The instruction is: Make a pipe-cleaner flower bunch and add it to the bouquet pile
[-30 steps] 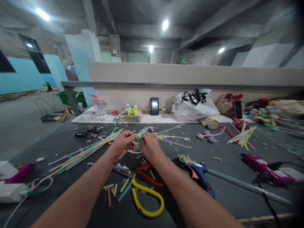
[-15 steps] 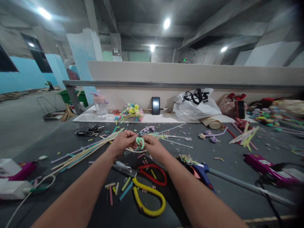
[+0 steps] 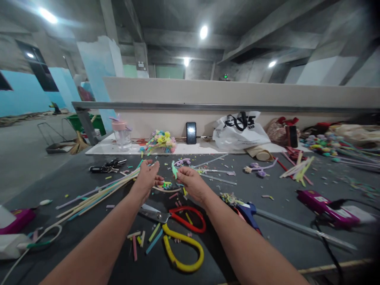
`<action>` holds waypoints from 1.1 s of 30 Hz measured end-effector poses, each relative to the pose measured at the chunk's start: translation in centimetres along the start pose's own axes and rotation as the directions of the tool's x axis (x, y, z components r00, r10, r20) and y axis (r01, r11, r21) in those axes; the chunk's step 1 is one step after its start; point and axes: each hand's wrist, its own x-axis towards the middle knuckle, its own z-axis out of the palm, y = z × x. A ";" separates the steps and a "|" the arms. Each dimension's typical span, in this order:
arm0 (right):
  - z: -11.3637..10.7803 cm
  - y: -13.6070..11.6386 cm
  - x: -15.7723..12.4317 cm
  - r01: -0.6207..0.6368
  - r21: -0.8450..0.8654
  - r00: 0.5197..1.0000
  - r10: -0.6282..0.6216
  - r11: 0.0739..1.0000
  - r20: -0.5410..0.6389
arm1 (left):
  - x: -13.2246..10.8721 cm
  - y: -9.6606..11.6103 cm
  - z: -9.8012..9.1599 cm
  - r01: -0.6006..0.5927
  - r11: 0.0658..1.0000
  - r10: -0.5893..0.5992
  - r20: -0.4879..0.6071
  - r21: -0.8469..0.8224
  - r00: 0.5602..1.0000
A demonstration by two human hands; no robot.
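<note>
Head view: well beyond the left hand, farthest to its left, a dark dustpan (image 3: 56, 149) on the floor holds some pale debris. Just right of it is a green bin (image 3: 99, 122); what it holds cannot be made out. Nearer, a loose bundle of pale, purple and blue strips (image 3: 95, 194) lies on the dark table, its far end passing behind the left hand (image 3: 145, 180). Keys (image 3: 110, 165) lie beyond and to the left of that hand. Past them stands a see-through cup (image 3: 122, 139) with a pink lid; whether it has liquid inside cannot be told.

The left hand is held with its fingers spread apart, nothing visible in its grasp. Beyond it lies a cluster of yellow, pink and blue flower-like pieces (image 3: 162, 141). Between the two hands is a small green piece (image 3: 174, 170), pinched in the fingertips of the right hand (image 3: 191, 183) and apart from the left. On the near side of both hands rest scissors (image 3: 199, 253), their red and yellow handles spread.

Beyond the right hand, to its right, sits a white bag (image 3: 237, 136), its contents hidden. Nearer lies a blue glue gun (image 3: 249, 215). Farther right is a pinkish bag (image 3: 276, 132), contents also hidden.
</note>
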 end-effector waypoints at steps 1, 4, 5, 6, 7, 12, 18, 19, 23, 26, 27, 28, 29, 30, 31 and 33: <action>-0.1 0.3 0.2 0.012 -0.021 0.999 -0.013 1.000 -0.039 | -0.3 -0.2 0.5 0.021 1.000 -0.021 0.017 -0.011 1.000; -0.3 0.6 0.4 0.024 -0.098 0.992 -0.036 0.995 -0.122 | -1.3 -0.2 1.7 0.049 0.999 -0.046 0.146 -0.017 0.988; -0.3 0.6 0.4 0.021 -0.122 0.990 -0.038 0.992 -0.139 | -1.5 -0.1 1.9 0.045 0.999 -0.041 0.196 -0.017 0.980; -0.2 0.5 0.4 0.015 -0.141 0.988 -0.037 0.990 -0.151 | -1.7 0.0 2.0 0.036 0.999 -0.030 0.236 -0.019 0.971; -0.1 0.4 0.4 0.008 -0.157 0.987 -0.034 0.988 -0.159 | -1.9 0.0 2.1 0.022 0.999 -0.015 0.260 -0.023 0.965; 0.4 0.1 0.1 -0.049 -0.165 0.990 0.026 0.985 -0.140 | -1.8 -0.1 1.9 -0.029 0.998 0.042 0.246 -0.056 0.968; -0.3 -0.3 -0.3 -0.181 -0.027 0.983 0.180 0.983 -0.028 | -2.0 -0.1 1.8 0.013 0.996 0.020 0.340 -0.094 0.940; -0.5 -0.4 -0.3 -0.210 -0.004 0.978 0.210 0.978 -0.012 | -2.0 -0.1 1.8 0.021 0.995 0.017 0.356 -0.101 0.934; -0.7 -0.5 -0.4 -0.296 0.058 0.955 0.295 0.954 0.020 | -2.1 -0.3 1.8 0.048 0.992 0.002 0.386 -0.120 0.923; -0.5 -0.4 -0.3 -0.299 0.074 0.954 0.301 0.951 -0.009 | -1.9 -0.4 1.8 0.066 0.990 -0.012 0.380 -0.128 0.925; -0.4 -0.3 -0.3 -0.294 0.078 0.955 0.297 0.953 -0.024 | -1.9 -0.5 1.7 0.072 0.989 -0.017 0.379 -0.131 0.925; -0.2 -0.2 -0.3 -0.289 0.082 0.955 0.293 0.954 -0.040 | -1.8 -0.5 1.7 0.079 0.988 -0.023 0.379 -0.134 0.925; -0.1 -0.2 -0.3 -0.284 0.087 0.956 0.289 0.955 -0.055 | -1.8 -0.5 1.7 0.086 0.987 -0.028 0.380 -0.137 0.925; 0.0 -0.2 -0.3 -0.278 0.094 0.956 0.284 0.956 -0.066 | -1.8 -0.5 1.6 0.092 0.986 -0.032 0.381 -0.140 0.924; 0.1 -0.2 -0.4 -0.270 0.100 0.958 0.278 0.958 -0.076 | -1.7 -0.5 1.6 0.098 0.985 -0.037 0.381 -0.143 0.924; 0.3 -0.3 -0.4 -0.249 0.113 0.962 0.259 0.962 -0.087 | -1.7 -0.4 1.6 0.106 0.983 -0.042 0.374 -0.150 0.926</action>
